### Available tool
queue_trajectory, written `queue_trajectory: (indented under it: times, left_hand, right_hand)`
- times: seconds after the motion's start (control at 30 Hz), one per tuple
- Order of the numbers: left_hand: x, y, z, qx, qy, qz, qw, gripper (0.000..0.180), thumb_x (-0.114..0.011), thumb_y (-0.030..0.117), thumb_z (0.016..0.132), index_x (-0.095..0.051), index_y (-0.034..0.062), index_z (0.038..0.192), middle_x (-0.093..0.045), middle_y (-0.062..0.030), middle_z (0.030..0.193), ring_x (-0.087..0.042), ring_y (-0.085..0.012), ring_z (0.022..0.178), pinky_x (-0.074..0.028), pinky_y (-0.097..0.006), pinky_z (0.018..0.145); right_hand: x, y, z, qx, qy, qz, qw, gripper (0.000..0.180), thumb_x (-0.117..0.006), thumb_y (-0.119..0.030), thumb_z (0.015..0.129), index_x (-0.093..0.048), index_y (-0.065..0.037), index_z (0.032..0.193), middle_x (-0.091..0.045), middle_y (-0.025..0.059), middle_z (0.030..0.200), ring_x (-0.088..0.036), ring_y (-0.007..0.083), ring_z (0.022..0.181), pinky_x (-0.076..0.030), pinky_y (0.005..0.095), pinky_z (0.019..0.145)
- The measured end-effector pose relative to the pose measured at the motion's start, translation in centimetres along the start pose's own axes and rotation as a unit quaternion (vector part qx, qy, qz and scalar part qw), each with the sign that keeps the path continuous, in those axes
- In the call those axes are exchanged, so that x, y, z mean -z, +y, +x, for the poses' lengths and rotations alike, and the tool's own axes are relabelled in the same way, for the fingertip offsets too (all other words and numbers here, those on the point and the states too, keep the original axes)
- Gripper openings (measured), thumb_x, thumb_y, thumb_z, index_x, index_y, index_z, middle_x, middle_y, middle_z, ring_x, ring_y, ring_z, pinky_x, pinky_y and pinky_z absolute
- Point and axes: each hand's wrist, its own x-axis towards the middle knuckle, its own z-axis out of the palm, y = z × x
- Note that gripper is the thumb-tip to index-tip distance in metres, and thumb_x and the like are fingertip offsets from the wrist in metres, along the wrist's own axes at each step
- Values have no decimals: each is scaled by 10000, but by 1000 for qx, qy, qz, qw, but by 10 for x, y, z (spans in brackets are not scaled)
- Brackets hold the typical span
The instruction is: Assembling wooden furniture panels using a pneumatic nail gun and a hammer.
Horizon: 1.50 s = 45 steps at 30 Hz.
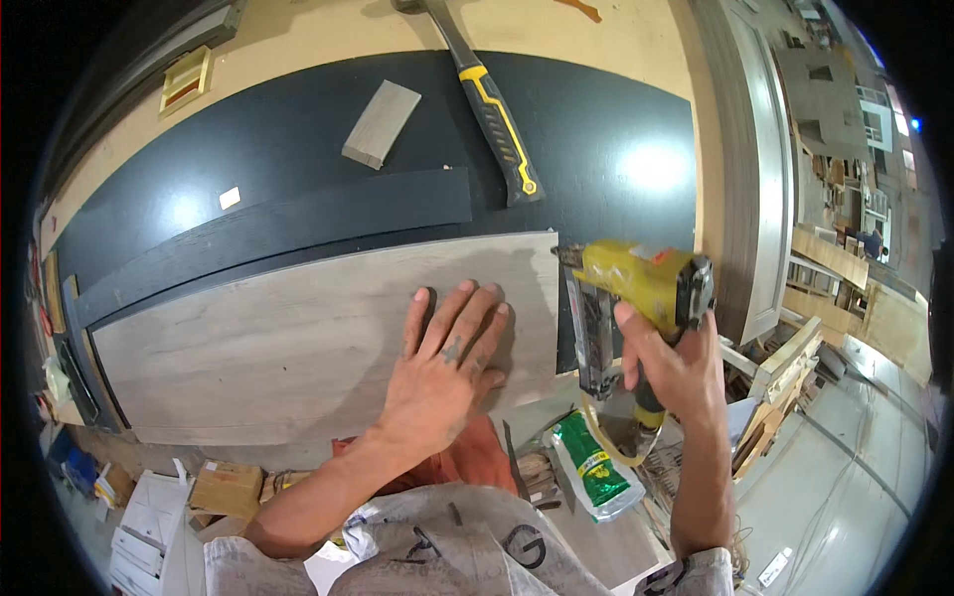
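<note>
My left hand [447, 363] lies with fingers spread on a pale grey wood-grain panel [238, 338], near the panel's right part. In my right hand [671, 363] is a yellow and black nail gun [636, 273], gripped by its handle. Its nose points left, right beside the panel's right end; I cannot tell whether it touches. A dark strip of board [298, 214] runs along the panel's far edge. Farther off, a claw hammer with a black and yellow handle [502, 134] and a small grey wood block [382, 124] lie on the dark board [596, 129].
A tall grey panel or door [770, 169] stands at the right of the bench. Below the nail gun rests a green and white plastic packet [596, 467]. Wood offcuts [785, 377] are stacked at the right, and a cardboard box [227, 489] sits at lower left. Someone is far back at right.
</note>
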Motion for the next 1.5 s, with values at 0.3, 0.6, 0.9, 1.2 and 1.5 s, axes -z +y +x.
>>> queue_trajectory:
  times: [0.3, 0.6, 0.9, 1.2, 1.5]
  left_hand:
    - [1, -2, 0, 0, -1, -14, 1000, 690, -705, 220, 814, -444, 33, 1425, -357, -100, 1507, -285, -289, 1425, -161, -535, 1185]
    - [2, 1, 1, -3, -1, -25, 1000, 700, -729, 226, 798, -460, 53, 1421, -374, -98, 1507, -301, -313, 1424, -177, -562, 1175]
    - [-3, 4, 5, -3, -24, 6, 1000, 811, -769, 319, 757, -409, 153, 1465, -285, -100, 1532, -236, -333, 1432, -102, -632, 1158]
    - [-5, 2, 2, 26, -52, 83, 995, 869, -743, 484, 745, -393, 196, 1485, -305, -97, 1523, -235, -330, 1434, -76, -624, 1160]
    - [-7, 1, 1, 24, -52, 100, 993, 833, -702, 534, 786, -387, 220, 1490, -312, -112, 1514, -216, -318, 1446, -66, -626, 1166]
  right_hand:
    - [-3, -13, 12, -10, -16, -52, 998, 268, -666, -246, 901, -664, 20, 938, -557, 2, 564, -513, 66, 467, -430, 259, 442]
    - [-2, -22, 9, -15, -27, -91, 995, 289, -671, -268, 887, -673, 13, 954, -579, 23, 571, -548, 96, 493, -453, 281, 475]
    - [-9, 63, -113, -210, 10, 98, 973, 433, -773, -128, 804, -601, 39, 1165, -703, 104, 1026, -666, 145, 893, -535, 291, 775]
    - [-47, 103, -148, -107, 33, 1, 994, 257, -751, -111, 784, -687, 21, 995, -724, 117, 894, -701, 200, 762, -535, 300, 724]
    - [-54, 103, -148, -165, 33, 59, 984, 221, -749, -131, 803, -702, -22, 990, -726, 102, 853, -706, 190, 755, -532, 305, 716]
